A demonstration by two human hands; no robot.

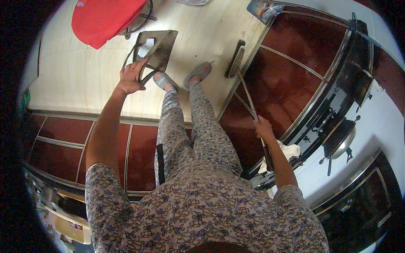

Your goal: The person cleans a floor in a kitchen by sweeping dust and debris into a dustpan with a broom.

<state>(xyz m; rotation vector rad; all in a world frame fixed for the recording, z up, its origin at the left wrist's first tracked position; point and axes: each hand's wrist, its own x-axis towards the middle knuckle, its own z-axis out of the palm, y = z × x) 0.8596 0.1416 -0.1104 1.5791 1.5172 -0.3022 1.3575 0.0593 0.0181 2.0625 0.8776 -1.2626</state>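
My left hand point(132, 77) is at the near end of a dark dustpan point(163, 47), by its handle frame; fingers reach over the pan's edge, and whether they grip it is unclear. A crumpled white paper point(146, 47) lies in the pan. My right hand point(264, 128) is closed around the long handle of a brush broom point(236, 61). The broom head, with dark bristles, stands on the pale floor beside the reddish-brown cabinet, to the right of my slippered feet.
A red-covered seat point(104, 22) with dark metal legs stands at the upper left. Reddish-brown cabinets point(294, 47) line the right and near left. A stove point(329, 117) holds a metal pan point(343, 142). A blue-rimmed container point(261, 11) sits at the cabinet's far corner.
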